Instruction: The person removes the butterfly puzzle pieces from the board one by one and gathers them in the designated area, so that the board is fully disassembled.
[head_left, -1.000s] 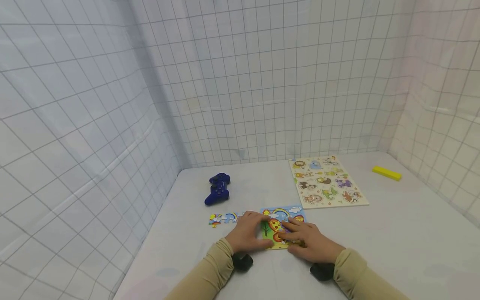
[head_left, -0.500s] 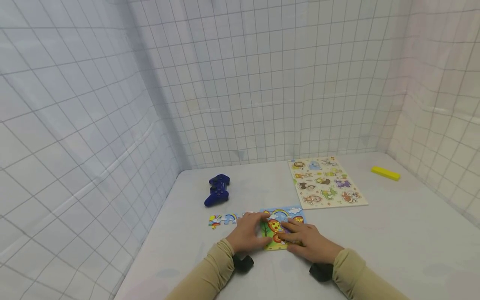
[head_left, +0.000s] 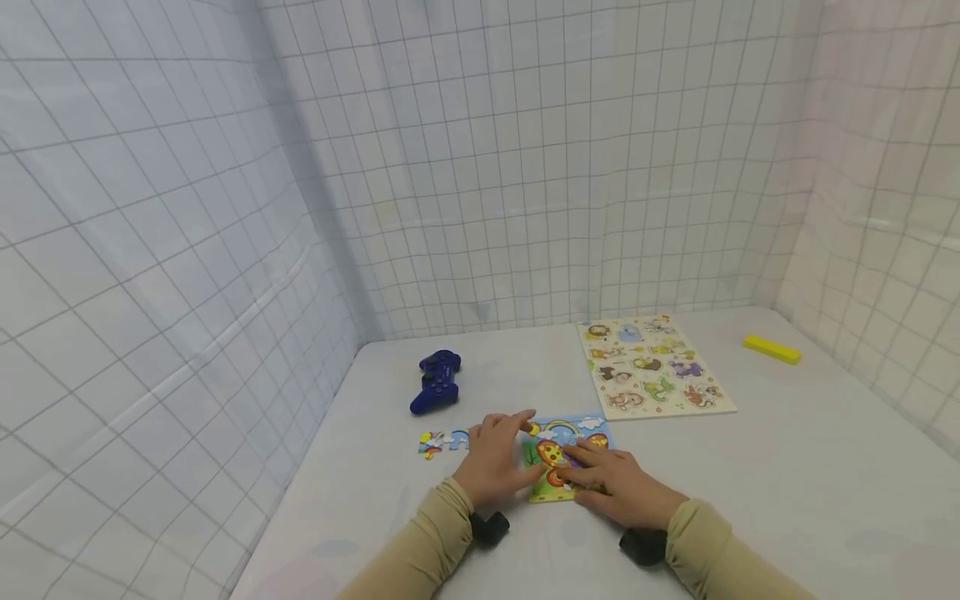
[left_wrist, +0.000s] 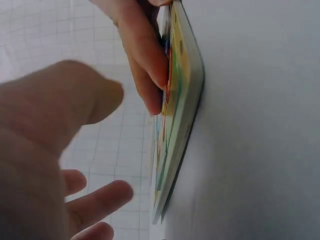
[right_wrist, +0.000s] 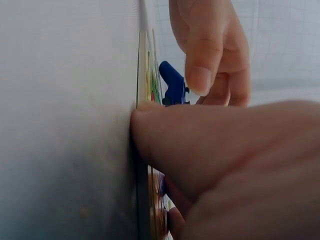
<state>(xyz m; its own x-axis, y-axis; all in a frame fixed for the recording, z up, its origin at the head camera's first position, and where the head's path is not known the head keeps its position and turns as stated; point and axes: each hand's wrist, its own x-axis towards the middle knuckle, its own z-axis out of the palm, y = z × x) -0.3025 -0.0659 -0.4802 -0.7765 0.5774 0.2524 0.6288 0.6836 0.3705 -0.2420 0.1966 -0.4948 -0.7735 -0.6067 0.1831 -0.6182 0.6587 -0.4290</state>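
Observation:
A colourful jigsaw puzzle board (head_left: 548, 486) with a rainbow, sun and tree lies flat on the table in the head view. My right hand (head_left: 618, 486) rests across its right part, fingers stretched over the picture. In the right wrist view the right thumb (right_wrist: 155, 127) lies against the board's edge. My left hand (head_left: 495, 460) hovers at the board's left side, thumb and fingers spread apart, holding nothing. The left wrist view shows a gap between the left thumb (left_wrist: 95, 95) and the board's edge (left_wrist: 182, 120). Part of the picture is hidden under the right hand.
Loose puzzle pieces (head_left: 431, 442) lie left of the board, partly behind the left hand. Farther back sits a blue game controller (head_left: 437, 382). A large animal puzzle board (head_left: 652, 367) lies behind on the right, with a yellow bar (head_left: 772, 349) beyond it.
My left hand has lifted off the board's left edge, its fingers rising and spreading. The right hand stays in place on the board.

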